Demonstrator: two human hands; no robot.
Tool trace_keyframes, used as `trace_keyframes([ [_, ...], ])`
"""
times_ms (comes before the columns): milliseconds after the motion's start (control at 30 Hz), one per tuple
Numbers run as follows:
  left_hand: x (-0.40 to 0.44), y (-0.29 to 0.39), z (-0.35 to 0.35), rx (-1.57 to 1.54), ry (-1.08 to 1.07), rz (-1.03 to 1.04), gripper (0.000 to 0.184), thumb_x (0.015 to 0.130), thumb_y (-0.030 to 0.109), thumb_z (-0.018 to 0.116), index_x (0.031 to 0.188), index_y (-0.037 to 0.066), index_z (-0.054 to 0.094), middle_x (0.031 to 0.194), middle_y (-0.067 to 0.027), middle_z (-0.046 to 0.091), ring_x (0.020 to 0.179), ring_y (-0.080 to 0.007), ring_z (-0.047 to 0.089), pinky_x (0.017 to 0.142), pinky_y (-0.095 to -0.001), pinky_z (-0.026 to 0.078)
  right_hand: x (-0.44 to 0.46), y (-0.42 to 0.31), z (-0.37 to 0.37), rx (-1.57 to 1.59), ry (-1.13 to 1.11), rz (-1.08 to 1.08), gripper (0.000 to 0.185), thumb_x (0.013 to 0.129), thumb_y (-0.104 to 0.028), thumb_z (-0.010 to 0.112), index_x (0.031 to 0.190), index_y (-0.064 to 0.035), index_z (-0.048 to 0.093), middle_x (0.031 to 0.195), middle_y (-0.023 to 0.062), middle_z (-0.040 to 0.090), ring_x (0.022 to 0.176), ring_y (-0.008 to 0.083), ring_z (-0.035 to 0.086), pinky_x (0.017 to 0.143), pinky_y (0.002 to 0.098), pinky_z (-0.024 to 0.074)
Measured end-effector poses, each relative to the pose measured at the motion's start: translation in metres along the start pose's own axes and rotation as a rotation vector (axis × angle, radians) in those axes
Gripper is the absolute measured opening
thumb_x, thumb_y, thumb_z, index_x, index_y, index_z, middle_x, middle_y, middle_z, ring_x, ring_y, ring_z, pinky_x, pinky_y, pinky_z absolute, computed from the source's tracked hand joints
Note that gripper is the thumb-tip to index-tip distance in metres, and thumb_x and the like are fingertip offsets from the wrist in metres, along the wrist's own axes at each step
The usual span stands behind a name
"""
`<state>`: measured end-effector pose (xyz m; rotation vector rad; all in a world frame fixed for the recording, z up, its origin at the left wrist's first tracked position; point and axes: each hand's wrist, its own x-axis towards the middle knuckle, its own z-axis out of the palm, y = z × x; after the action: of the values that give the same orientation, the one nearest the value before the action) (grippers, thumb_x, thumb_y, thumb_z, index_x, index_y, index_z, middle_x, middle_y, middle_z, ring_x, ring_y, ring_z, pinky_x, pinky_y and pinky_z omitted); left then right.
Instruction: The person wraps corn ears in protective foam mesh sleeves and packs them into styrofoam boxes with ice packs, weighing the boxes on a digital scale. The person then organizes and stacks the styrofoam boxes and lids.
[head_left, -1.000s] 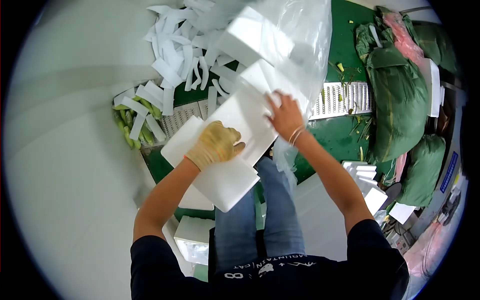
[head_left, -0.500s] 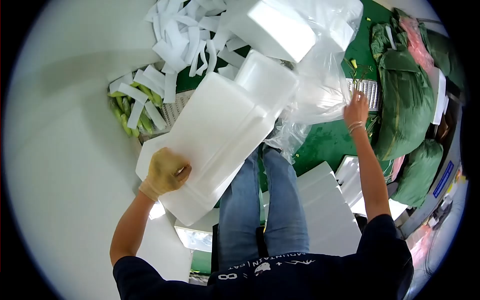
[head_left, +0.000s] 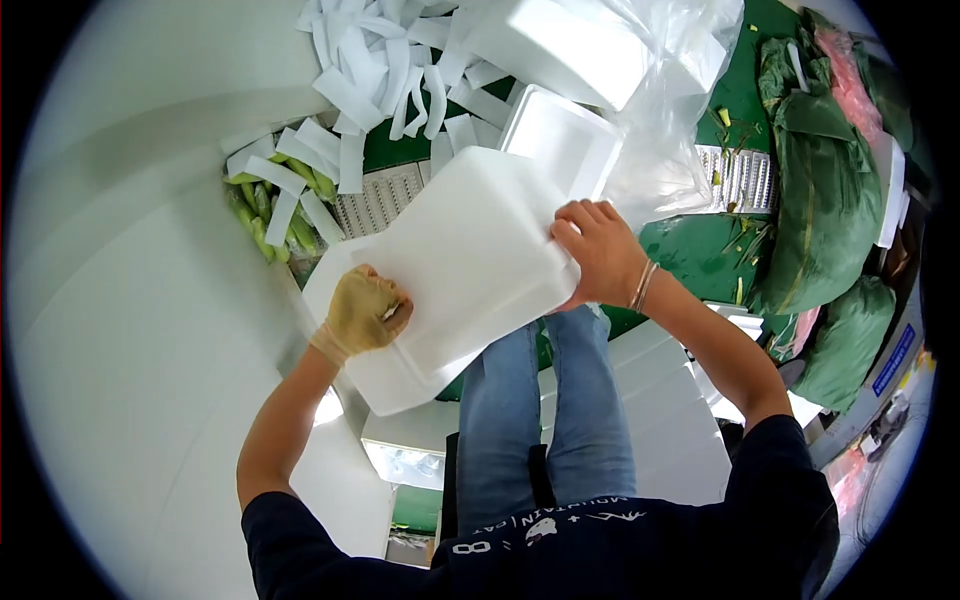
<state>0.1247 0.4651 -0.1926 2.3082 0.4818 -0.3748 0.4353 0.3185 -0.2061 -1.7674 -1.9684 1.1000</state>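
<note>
A white foam box (head_left: 480, 230) is held tilted above my legs, its smooth closed side facing me. My left hand (head_left: 368, 312), in a yellowish glove, is closed with curled fingers at the box's left end. Bare, with bracelets at the wrist, my right hand (head_left: 600, 250) grips the box's right end, fingers over the corner. Just beyond the box, a shallower white foam piece (head_left: 565, 145) shows its hollow side. Whether the two foam pieces touch is hidden.
White foam strips (head_left: 370, 75) lie heaped at the top. Bagged green vegetables (head_left: 275, 220) sit at the left by the wall. Clear plastic sheeting (head_left: 665, 130) drapes near another large foam block (head_left: 560, 45). Green sacks (head_left: 825, 200) stand at the right; foam panels (head_left: 660, 430) lie beside my legs.
My right hand has come left from the metal grate and taken hold of the box's right end. The box has shifted and separated visibly from the foam piece beyond it.
</note>
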Motion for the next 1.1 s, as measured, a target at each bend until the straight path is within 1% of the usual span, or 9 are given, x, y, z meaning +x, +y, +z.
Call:
trace_keyframes([
  [133, 0.022, -0.022, 0.009, 0.25, -0.076, -0.098, 0.008, 0.07, 0.016, 0.061, 0.07, 0.009, 0.058, 0.068, -0.0071, 0.058, 0.077, -0.0238, 0.055, 0.087, -0.035, 0.038, -0.024, 0.008, 0.006, -0.04, 0.099, 0.008, 0.071, 0.045, -0.046, 0.082, 0.097, -0.007, 0.054, 0.094, 0.0084, 0.051, 0.092, 0.0262, 0.052, 0.083, 0.0379, 0.0407],
  [333, 0.018, -0.041, 0.012, 0.383, 0.14, -0.217, 0.043, 0.066, 0.023, 0.068, 0.105, 0.008, 0.058, 0.113, -0.0142, 0.052, 0.109, -0.0282, 0.047, 0.1, -0.0347, 0.031, -0.044, 0.008, 0.006, 0.035, 0.124, 0.136, 0.072, 0.039, -0.038, 0.085, 0.097, -0.0082, 0.055, 0.1, 0.0077, 0.053, 0.092, 0.0262, 0.053, 0.082, 0.0376, 0.0406],
  [400, 0.006, -0.06, 0.015, 0.202, 0.159, -0.875, 0.058, 0.065, 0.026, 0.07, 0.118, 0.008, 0.053, 0.136, -0.0181, 0.036, 0.122, -0.0325, 0.037, 0.102, -0.0361, 0.031, -0.049, 0.003, -0.003, 0.082, 0.162, 0.139, 0.073, 0.036, -0.034, 0.086, 0.096, -0.0082, 0.054, 0.099, 0.0074, 0.054, 0.091, 0.0264, 0.053, 0.081, 0.037, 0.0407],
  [500, -0.033, -0.093, 0.028, -0.261, -0.046, -1.233, 0.053, 0.067, 0.024, 0.068, 0.114, 0.002, 0.054, 0.115, -0.022, 0.056, 0.106, -0.0325, 0.054, 0.09, -0.0365, 0.044, -0.058, 0.012, -0.026, 0.253, 0.198, 0.165, 0.075, 0.031, -0.025, 0.086, 0.095, -0.0087, 0.052, 0.096, 0.0066, 0.056, 0.088, 0.0284, 0.053, 0.081, 0.0368, 0.0418],
  [567, -0.087, -0.156, 0.078, -0.441, 0.161, -1.138, 0.044, 0.068, 0.018, 0.066, 0.108, 0.002, 0.058, 0.094, -0.0185, 0.065, 0.089, -0.034, 0.061, 0.081, -0.036, 0.049, -0.067, 0.019, -0.031, 0.402, 0.282, 0.147, 0.077, 0.032, -0.024, 0.087, 0.098, -0.009, 0.05, 0.096, 0.0071, 0.056, 0.089, 0.0283, 0.054, 0.082, 0.036, 0.0421],
  [700, -0.119, -0.157, 0.059, 0.062, 0.13, -0.721, 0.031, 0.078, 0.015, 0.059, 0.108, 0.006, 0.059, 0.105, -0.0121, 0.064, 0.094, -0.0238, 0.061, 0.079, -0.0322, 0.05, -0.085, 0.02, -0.049, 0.846, 0.573, 0.198, 0.091, 0.042, -0.029, 0.089, 0.116, -0.0032, 0.043, 0.105, 0.0089, 0.054, 0.097, 0.02, 0.053, 0.088, 0.0332, 0.0416],
  [900, -0.117, -0.176, 0.05, 0.201, -0.45, -0.676, 0.022, 0.08, 0.014, 0.056, 0.1, 0.006, 0.061, 0.101, -0.0087, 0.064, 0.092, -0.0237, 0.06, 0.076, -0.0349, 0.051, -0.178, 0.026, -0.01, 1.202, 1.145, 0.621, 0.097, 0.058, -0.05, 0.082, 0.126, 0.0031, 0.038, 0.116, 0.0115, 0.052, 0.103, 0.0194, 0.055, 0.084, 0.0332, 0.0474],
  [1000, -0.075, -0.154, 0.08, -1.46, 0.409, -1.378, 0.026, 0.078, 0.014, 0.058, 0.103, 0.007, 0.057, 0.107, -0.0111, 0.058, 0.1, -0.0256, 0.055, 0.082, -0.0366, 0.048, -0.242, 0.015, 0.021, 1.33, 1.451, 1.044, 0.082, 0.071, -0.058, 0.066, 0.128, -0.0056, 0.039, 0.121, 0.0099, 0.05, 0.11, 0.0266, 0.05, 0.089, 0.0398, 0.0455],
  [1100, -0.018, -0.115, 0.114, -1.444, 0.499, -1.402, 0.032, 0.079, 0.02, 0.059, 0.106, 0.003, 0.054, 0.108, -0.0073, 0.057, 0.103, -0.0246, 0.053, 0.085, -0.037, 0.047, -0.312, 0.002, 0.073, 1.675, 1.939, 1.255, 0.079, 0.074, -0.057, 0.063, 0.132, -0.0102, 0.037, 0.126, 0.0064, 0.048, 0.117, 0.0246, 0.043, 0.098, 0.0406, 0.0363],
])
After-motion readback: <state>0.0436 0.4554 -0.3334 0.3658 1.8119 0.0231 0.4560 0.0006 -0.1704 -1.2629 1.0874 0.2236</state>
